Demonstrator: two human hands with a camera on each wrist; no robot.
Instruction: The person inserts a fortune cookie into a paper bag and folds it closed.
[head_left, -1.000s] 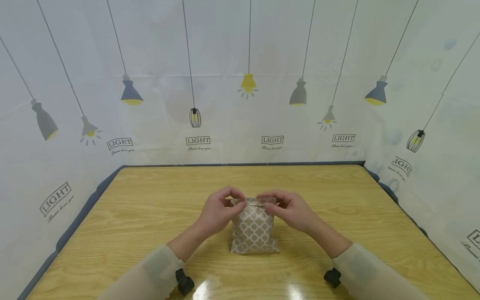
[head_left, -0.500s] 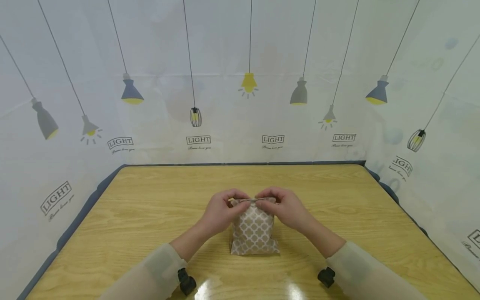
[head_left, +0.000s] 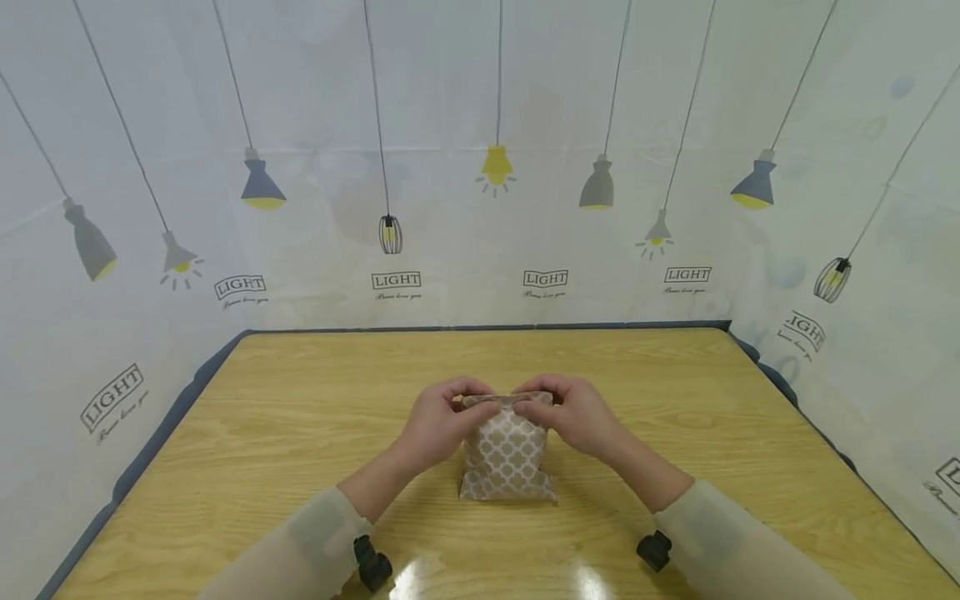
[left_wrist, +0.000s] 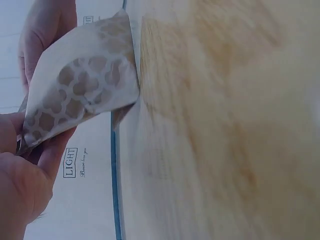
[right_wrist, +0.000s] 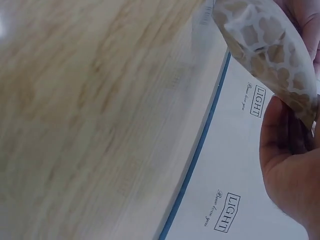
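A small tan pouch (head_left: 508, 454) with a white lattice pattern stands upright near the middle of the table, its top edge between both hands. My left hand (head_left: 444, 422) pinches the top left part, thumb in front and fingers behind. On the top right part, my right hand (head_left: 579, 417) pinches in the same way, the two thumbs close together. In the left wrist view the pouch (left_wrist: 85, 85) bulges in the middle. The right wrist view shows fingers of the right hand (right_wrist: 295, 160) behind the pouch's top edge. What is inside the pouch is hidden.
The wooden table (head_left: 300, 400) has a dark blue border strip along its back and sides. White curtains (head_left: 450, 100) printed with lamps and the word LIGHT enclose it on the visible sides. A black wrist device (head_left: 372, 565) sits at each sleeve.
The right hand has shifted slightly inward, its thumb now closer to the left thumb. The pouch's top, uneven a second ago, now looks straighter, and its bottom edge has risen a little in view.
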